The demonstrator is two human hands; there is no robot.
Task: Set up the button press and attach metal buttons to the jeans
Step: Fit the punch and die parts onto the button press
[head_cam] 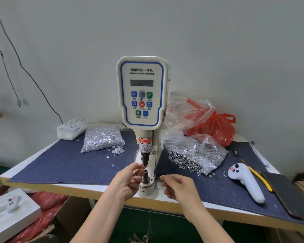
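A white servo button machine stands at the table's front middle, its dark upper punch above the lower die. My left hand is raised beside the die, thumb and fingertips pinching a small piece right under the punch; what the piece is cannot be told. My right hand hovers to the right of the machine base, fingers loosely curled, holding nothing visible. A clear bag of metal button caps lies left of the machine. An open bag of small metal button parts lies right of it. Blue denim covers the tabletop.
A white handheld controller, yellow-handled pliers and a dark phone lie at the right. Red and clear plastic bags sit behind the machine. A white packet is at back left. Boxes stand below the table's left end.
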